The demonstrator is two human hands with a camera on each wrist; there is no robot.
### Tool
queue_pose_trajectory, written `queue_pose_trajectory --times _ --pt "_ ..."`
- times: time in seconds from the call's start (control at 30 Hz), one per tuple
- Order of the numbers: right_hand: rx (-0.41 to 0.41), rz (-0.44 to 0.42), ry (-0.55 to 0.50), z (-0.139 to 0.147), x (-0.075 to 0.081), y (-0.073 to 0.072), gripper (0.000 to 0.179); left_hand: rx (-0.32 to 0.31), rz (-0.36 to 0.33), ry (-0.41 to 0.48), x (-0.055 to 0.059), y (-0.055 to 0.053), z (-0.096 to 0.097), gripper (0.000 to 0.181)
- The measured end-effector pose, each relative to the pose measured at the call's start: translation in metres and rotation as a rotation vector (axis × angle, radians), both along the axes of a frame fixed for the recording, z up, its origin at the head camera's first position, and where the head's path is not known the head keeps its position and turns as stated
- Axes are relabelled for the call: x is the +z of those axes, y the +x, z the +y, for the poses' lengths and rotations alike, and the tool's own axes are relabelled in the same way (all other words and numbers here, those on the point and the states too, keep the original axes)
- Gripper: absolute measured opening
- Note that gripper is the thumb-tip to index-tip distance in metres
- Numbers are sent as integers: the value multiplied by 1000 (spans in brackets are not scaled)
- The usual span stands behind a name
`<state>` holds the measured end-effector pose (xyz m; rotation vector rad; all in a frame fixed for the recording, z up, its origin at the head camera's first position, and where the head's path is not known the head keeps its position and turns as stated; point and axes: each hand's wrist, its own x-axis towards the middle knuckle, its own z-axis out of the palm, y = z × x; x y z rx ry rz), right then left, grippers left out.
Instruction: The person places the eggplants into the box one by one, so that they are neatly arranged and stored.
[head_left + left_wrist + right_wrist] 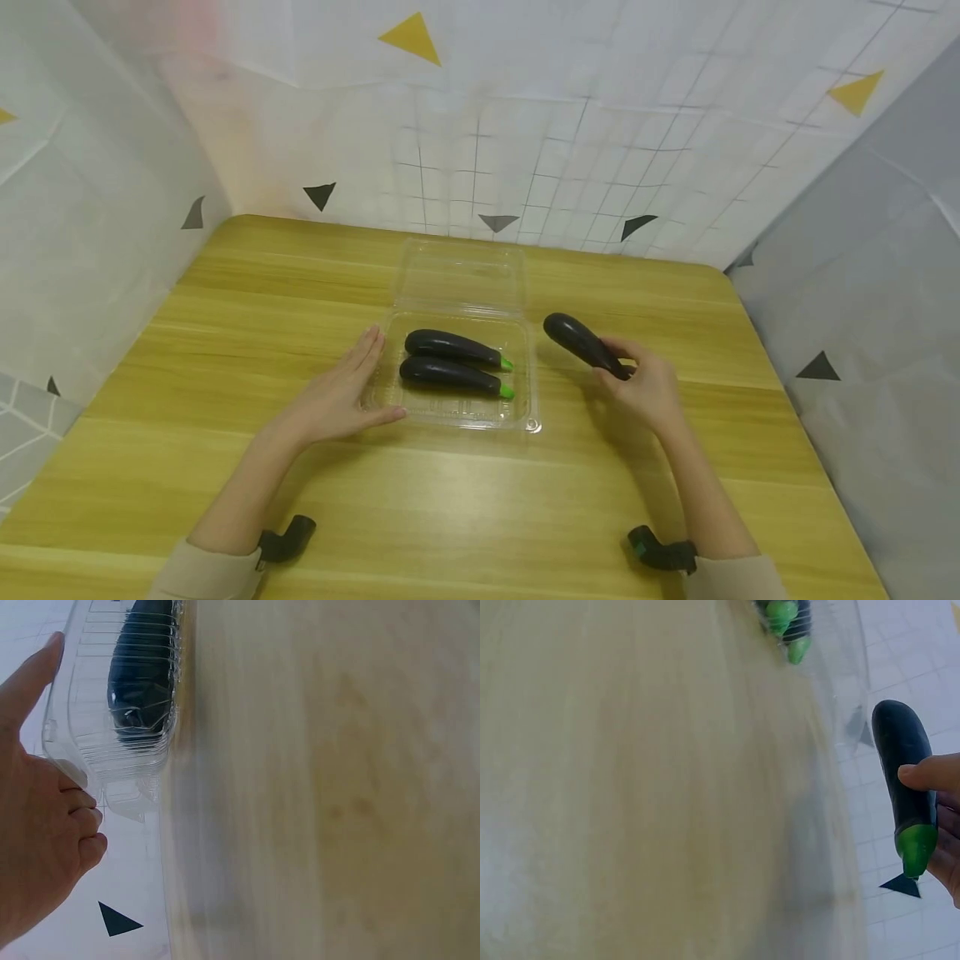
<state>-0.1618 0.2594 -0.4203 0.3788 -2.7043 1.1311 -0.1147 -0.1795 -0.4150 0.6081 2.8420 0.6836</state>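
My right hand [647, 390] pinches a dark purple eggplant [576, 337] near its stem end, above the table to the right of a clear plastic box. Its green stem [916, 844] shows in the right wrist view. Two more eggplants, a rear one [452, 347] and a front one [450, 374], lie side by side in the box [457, 415], stems to the right. The box's hinged lid [460, 273] is folded back, away from me. At the box's left side, my left hand [333, 404] rests with thumb and fingers spread against the rim.
The wood-grain table [225, 367] carries the box near its middle. White patterned sheets [540, 142] stand along the back and both sides. A black curved device is strapped on the left wrist [287, 540] and another on the right wrist [662, 550].
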Motion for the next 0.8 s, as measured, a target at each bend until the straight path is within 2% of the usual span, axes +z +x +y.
queue_pose_trajectory --times 0.23,0.53,0.8 --pt "3 102 7 -8 14 4 43 0 0 -7 -1 -1 -1 115" --pt "26 174 -8 -17 26 10 46 -6 -5 -1 0 0 -1 115" --pt "58 245 1 -31 44 18 47 -3 -3 0 0 0 0 113"
